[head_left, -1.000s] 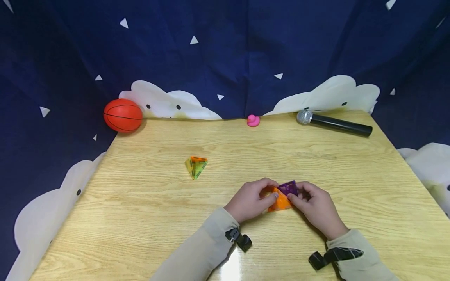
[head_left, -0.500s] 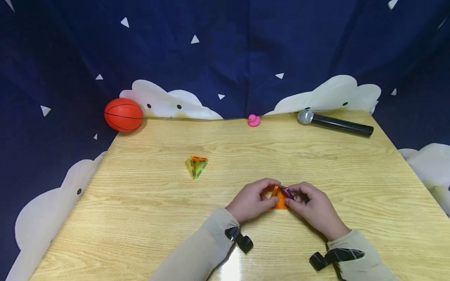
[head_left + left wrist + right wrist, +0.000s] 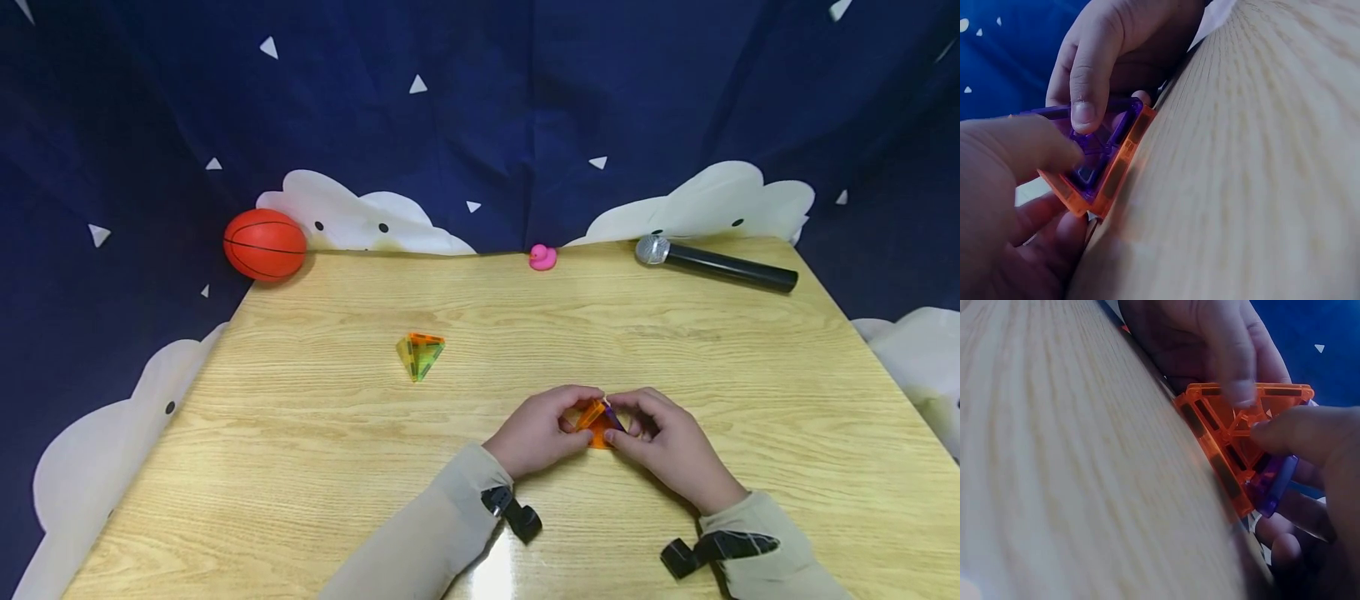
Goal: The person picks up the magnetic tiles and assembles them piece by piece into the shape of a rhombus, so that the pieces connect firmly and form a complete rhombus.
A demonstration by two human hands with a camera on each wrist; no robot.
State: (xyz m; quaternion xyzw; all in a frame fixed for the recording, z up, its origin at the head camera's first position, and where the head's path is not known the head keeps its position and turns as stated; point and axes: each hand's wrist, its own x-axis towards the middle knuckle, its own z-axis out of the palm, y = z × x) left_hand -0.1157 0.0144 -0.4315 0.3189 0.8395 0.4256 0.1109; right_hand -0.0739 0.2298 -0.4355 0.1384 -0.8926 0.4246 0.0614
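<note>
Low over the table's front middle, my left hand [image 3: 540, 433] pinches an orange triangular magnetic tile [image 3: 1279, 392] between thumb and fingers. Opposite it, my right hand [image 3: 671, 446] pinches a purple triangular magnetic tile [image 3: 1092, 145]. Both tiles lean inward, and their tops come together near my fingertips in the head view. Beneath them another orange tile [image 3: 600, 437] lies flat on the wood, its edge running along their lower sides in the wrist views. Fingers partly hide the far side of this small tent shape.
To the left on the wooden table [image 3: 315, 433] stands a small pyramid [image 3: 420, 358] of yellow, green and orange tiles. Along the back are a red ball [image 3: 265, 245], a pink toy duck [image 3: 542, 257] and a black microphone [image 3: 720, 265]. A dark blue curtain [image 3: 465, 108] hangs behind.
The purple tile, earlier showing its face, has tipped up to edge-on beside the orange base. The orange tile at my left hand has swung up and leans toward it.
</note>
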